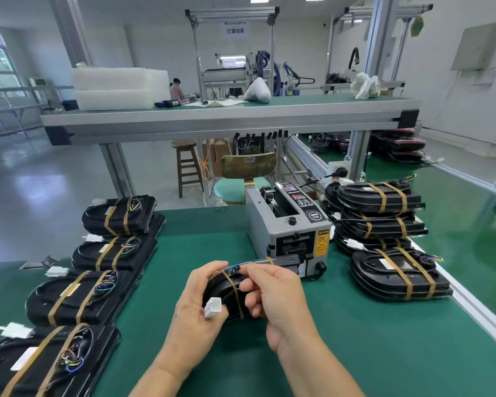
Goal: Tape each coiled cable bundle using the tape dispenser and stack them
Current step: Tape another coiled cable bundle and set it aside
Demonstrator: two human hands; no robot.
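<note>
Black coiled cable bundle (226, 293), held just above the green table (355, 339) at its near centre, between both hands. On the left, the left hand (196, 293) grips the bundle's left end, its fingers (212, 267) curled over the top edge and the thumb underneath. A white connector (213, 308) juts out beside the thumb. On the right, the right hand (278, 293) pinches the bundle's upper edge between thumb and forefinger, with the remaining fingers curled against its right side. One brown tape band (235, 290) crosses the bundle between the two hands. A short brown piece shows at the bundle's far right tip; whether it is stuck down cannot be told.

Just beyond the hands stands the grey tape dispenser (289, 224), its outlet facing the near side.

Along the left edge of the table lies a row of taped bundles (98, 282), each with two brown bands and a white plug at its left. To the right of the dispenser rises a stack of taped bundles (375, 213). Nearer, on the right, sits a low pile of taped bundles (398, 276).

Beyond the table: a round green chair (232, 190), a wooden stool (188, 164) and a long raised bench (241, 116).
</note>
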